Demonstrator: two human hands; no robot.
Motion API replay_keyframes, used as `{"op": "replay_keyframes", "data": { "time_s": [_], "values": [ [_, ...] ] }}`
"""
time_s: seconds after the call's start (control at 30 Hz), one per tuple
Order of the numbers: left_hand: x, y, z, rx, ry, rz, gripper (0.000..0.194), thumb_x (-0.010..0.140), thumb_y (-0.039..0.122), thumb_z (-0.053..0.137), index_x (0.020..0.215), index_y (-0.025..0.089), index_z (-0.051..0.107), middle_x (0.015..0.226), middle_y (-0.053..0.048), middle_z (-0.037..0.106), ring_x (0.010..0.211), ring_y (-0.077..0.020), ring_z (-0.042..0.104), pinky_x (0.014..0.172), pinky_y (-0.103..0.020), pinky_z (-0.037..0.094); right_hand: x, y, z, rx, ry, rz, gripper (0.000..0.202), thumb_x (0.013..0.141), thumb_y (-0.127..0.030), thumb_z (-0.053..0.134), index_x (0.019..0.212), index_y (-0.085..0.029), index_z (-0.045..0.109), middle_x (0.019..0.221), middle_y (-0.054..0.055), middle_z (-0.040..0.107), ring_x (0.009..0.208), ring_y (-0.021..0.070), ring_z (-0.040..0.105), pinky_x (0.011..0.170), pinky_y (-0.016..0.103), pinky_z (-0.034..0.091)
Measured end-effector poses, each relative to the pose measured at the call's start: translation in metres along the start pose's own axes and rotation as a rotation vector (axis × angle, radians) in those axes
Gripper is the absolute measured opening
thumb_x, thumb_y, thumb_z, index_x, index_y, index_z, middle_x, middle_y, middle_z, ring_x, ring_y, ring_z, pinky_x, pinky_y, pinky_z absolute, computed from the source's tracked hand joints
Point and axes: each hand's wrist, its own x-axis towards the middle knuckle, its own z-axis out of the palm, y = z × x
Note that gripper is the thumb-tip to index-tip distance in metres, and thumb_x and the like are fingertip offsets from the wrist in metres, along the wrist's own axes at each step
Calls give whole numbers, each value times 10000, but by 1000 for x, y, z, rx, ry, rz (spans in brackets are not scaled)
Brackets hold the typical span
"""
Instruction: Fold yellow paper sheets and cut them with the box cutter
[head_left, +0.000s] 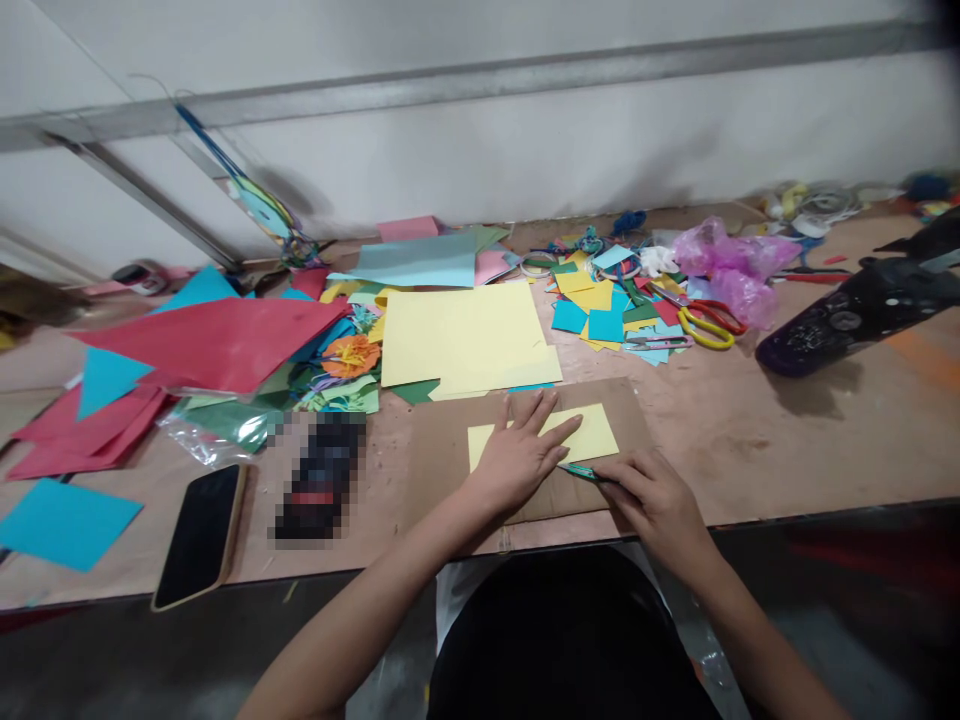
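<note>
My left hand (517,450) lies flat with fingers spread on a pale yellow paper strip (596,432), pressing it onto a piece of brown cardboard (439,470). In my right hand (652,505) are small green thread snips (579,471), their tip at the strip's lower edge beside my left fingers. My right fingers are closed round the handle end, which they partly hide. Just beyond the cardboard rests a larger pale yellow sheet (461,335).
A phone (199,535) and a blurred-out dark object (319,480) lie to the left, near red sheets (217,340) and a blue square (67,520). Paper scraps (589,295), yellow-and-red-handled scissors (705,328), pink snips (660,343) and a dark bottle (847,315) are on the right.
</note>
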Motion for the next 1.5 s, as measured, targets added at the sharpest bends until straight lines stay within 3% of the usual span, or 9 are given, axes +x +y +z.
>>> {"op": "replay_keyframes", "data": {
  "time_s": [0.17, 0.33, 0.53, 0.83, 1.03, 1.27, 1.5],
  "values": [
    [3, 3, -10, -37, -53, -48, 524, 1110, 380, 429, 1631, 357, 372, 1749, -109, 173, 1624, -328, 125, 1266, -705, 126, 1, 1, -1, -1, -4, -10, 258, 1044, -213, 558, 1229, -282, 725, 1032, 69, 712, 945, 250, 636, 805, 371, 514],
    [-8, -14, -19, -14, -40, -32, 509, 1091, 411, 488, 1596, 369, 439, 1749, -100, 188, 1624, -325, 132, 1280, -679, 93, 1, 5, -4, 30, -18, -7, 260, 1040, -200, 564, 1223, -280, 732, 1036, 62, 716, 966, 245, 629, 812, 360, 508],
    [-15, -21, -9, 35, -2, -61, 519, 1085, 472, 483, 1597, 403, 427, 1753, -69, 195, 1622, -311, 164, 1292, -649, 114, 0, 4, -2, 44, -33, 0, 260, 1050, -223, 552, 1230, -279, 732, 1039, 67, 710, 964, 244, 625, 809, 362, 508],
    [-9, -10, -6, 10, 13, -94, 517, 1091, 445, 476, 1602, 384, 427, 1758, -83, 168, 1624, -332, 141, 1285, -665, 108, 5, -13, 17, 60, -24, -24, 255, 1052, -222, 535, 1218, -262, 724, 985, 65, 681, 930, 233, 645, 799, 352, 518],
    [-2, -7, -7, -39, 18, -132, 536, 1099, 453, 440, 1624, 356, 391, 1758, -98, 150, 1626, -345, 125, 1270, -693, 115, 8, -9, 20, 64, -1, -36, 215, 1039, -217, 564, 1179, -245, 725, 966, 62, 664, 915, 236, 638, 789, 352, 516],
    [-32, -38, -17, -19, 0, -89, 517, 1091, 457, 471, 1602, 398, 417, 1765, -64, 144, 1629, -318, 123, 1280, -666, 89, 8, -4, 16, 81, -43, -23, 233, 1055, -239, 545, 1208, -261, 719, 1008, 64, 662, 943, 240, 638, 808, 372, 518],
    [-38, -35, -16, 41, -16, -125, 530, 1083, 482, 487, 1600, 387, 424, 1755, -102, 162, 1627, -315, 137, 1268, -684, 140, 9, -14, 21, 96, -46, -49, 237, 1051, -238, 539, 1203, -261, 719, 976, 62, 661, 926, 239, 636, 784, 360, 515]
  ]
}}
